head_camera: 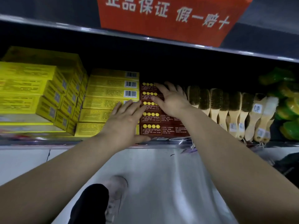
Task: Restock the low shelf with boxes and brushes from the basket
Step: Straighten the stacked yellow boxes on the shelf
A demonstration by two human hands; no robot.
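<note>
Both hands flat, fingers spread, gripping nothing: left hand (124, 120) and right hand (171, 101) press stacked dark-red cardboard boxes (152, 117) on low shelf (48, 143); uneven push could shove neighbouring wooden-handled bristle brushes (226, 109) over.

One view only, head cam, wide-angle w/ bent edges. Looks forward and steeply down from above a low shelf (97, 143), facing into its opening, close in. Upper shelf edge and red sign (169, 20) run across top of frame. Both forearms enter from bottom corners; left hand (124, 125) and right hand (171, 99) sit near centre. Floor (169, 183) fills lower half, w/ a shoe (115, 196) and dark trouser leg (90, 206) straight below the lens. No second view to overlap.
</note>
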